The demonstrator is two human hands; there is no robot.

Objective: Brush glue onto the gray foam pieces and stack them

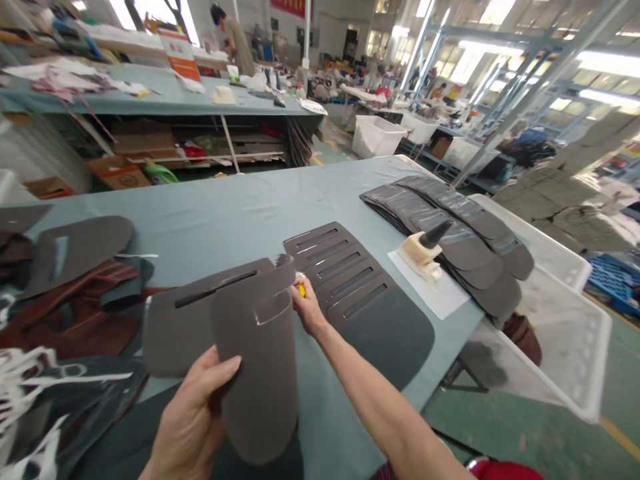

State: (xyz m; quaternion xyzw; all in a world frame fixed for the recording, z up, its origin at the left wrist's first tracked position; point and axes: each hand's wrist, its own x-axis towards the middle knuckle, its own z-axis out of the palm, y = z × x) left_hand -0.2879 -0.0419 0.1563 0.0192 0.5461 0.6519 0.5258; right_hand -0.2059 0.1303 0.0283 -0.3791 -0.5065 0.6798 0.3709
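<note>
My left hand grips a dark grey flexible panel with a rounded end and a cut slot, thumb on its face. The panel stands raised, its upper end curled over. My right hand is closed on a small yellow tool at the panel's upper right edge; most of the tool is hidden, and I cannot tell its kind. Behind the raised panel a slotted grey piece is partly covered. To the right of my right hand, a flat slotted panel lies on the table.
The blue-grey table holds a stack of grey panels at its right. Beside it, a cream block with a black cone-shaped nozzle stands on white paper. White strips and brown scraps lie left. White bins stand right.
</note>
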